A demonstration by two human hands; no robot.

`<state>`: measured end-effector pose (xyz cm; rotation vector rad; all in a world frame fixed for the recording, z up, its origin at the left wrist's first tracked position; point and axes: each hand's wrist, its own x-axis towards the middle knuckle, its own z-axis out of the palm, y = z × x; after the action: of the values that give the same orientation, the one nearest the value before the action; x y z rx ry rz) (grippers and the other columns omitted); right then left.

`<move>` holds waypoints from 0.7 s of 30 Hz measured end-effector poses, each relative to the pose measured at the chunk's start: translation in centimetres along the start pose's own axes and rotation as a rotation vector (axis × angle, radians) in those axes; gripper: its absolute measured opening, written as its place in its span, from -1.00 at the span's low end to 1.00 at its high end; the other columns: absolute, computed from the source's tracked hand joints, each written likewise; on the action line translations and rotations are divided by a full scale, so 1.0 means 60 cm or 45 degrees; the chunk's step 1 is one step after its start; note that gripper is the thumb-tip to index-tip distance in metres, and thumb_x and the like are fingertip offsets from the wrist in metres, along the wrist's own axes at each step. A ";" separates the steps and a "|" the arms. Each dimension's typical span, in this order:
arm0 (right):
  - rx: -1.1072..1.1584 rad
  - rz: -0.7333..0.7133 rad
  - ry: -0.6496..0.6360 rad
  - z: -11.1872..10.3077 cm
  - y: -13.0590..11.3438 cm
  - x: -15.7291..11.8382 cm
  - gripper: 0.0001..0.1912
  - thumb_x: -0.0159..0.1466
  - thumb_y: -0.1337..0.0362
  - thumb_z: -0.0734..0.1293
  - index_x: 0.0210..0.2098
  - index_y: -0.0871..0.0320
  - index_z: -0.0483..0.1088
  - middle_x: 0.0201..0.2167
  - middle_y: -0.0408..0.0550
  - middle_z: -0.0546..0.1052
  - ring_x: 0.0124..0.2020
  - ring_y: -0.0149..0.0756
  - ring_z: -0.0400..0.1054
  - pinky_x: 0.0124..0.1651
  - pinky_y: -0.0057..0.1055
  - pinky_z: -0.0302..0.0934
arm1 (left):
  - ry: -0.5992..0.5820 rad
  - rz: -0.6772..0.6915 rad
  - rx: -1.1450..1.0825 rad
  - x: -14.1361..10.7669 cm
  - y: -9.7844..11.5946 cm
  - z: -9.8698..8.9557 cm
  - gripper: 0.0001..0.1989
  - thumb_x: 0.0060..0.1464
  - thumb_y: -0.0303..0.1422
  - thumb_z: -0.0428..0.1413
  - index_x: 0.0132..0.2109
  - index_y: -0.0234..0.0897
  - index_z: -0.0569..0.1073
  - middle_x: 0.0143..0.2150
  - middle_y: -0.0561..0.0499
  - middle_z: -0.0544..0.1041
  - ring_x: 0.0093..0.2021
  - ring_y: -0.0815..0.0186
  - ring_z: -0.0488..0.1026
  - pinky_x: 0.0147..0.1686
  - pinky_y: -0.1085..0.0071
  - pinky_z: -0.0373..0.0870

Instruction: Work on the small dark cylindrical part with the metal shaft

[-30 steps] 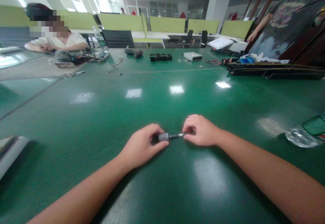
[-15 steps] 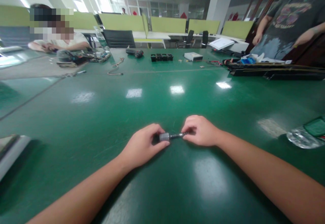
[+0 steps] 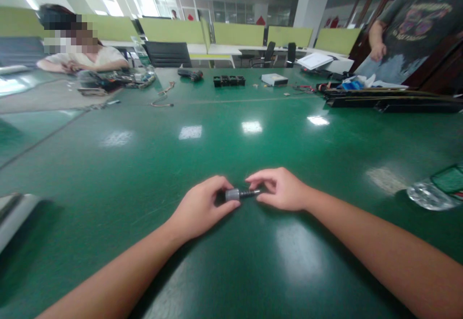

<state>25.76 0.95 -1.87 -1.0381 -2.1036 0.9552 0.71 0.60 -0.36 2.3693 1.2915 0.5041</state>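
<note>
Low over the table in the middle, my left hand is closed around a grey metal cylinder, gripping it between thumb and fingers. A thin metal shaft points right from the cylinder. Around that shaft, beside the cylinder, sits a small dark coil spring. My right hand is at the shaft's tip with thumb and fingers apart. Nothing shows between them except the nearby shaft end; whether the thumb touches the tip I cannot tell. The cylinder's left end is hidden by my left hand.
On the green table, a power drill, a black slotted block and a white box lie at the back. Black rails lie back right. A clear plastic container is at right. Two people are across the table.
The dark spring has moved left along the shaft towards the cylinder, leaving the tip bare. My right hand's fingers have spread apart, off the spring. My left hand keeps its hold.
</note>
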 end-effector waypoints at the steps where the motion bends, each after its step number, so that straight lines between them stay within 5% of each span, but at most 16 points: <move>1: 0.000 -0.004 0.003 0.000 0.001 0.000 -0.49 0.06 0.43 0.43 0.03 0.16 0.48 -0.19 -0.08 0.63 -0.60 -0.55 0.07 -0.47 -0.52 0.07 | 0.001 0.001 0.003 0.000 0.000 0.000 -0.78 0.12 -0.14 0.19 -0.18 -0.17 0.49 -0.35 0.09 0.47 -0.38 0.30 0.39 -0.28 0.38 0.29; 21: -0.227 -0.191 0.042 0.010 0.006 0.010 -0.81 0.12 0.39 0.46 -0.23 0.16 0.55 -0.27 -0.07 0.60 -0.28 -0.31 0.44 -0.15 -0.39 0.26 | 0.012 -0.004 0.008 0.001 0.002 0.000 -0.77 0.11 -0.13 0.17 -0.19 -0.18 0.50 -0.36 0.08 0.48 -0.38 0.30 0.39 -0.30 0.39 0.31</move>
<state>25.11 1.41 -2.37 -0.9583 -2.2350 0.6833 0.86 0.57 -0.30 2.3725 1.3025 0.5119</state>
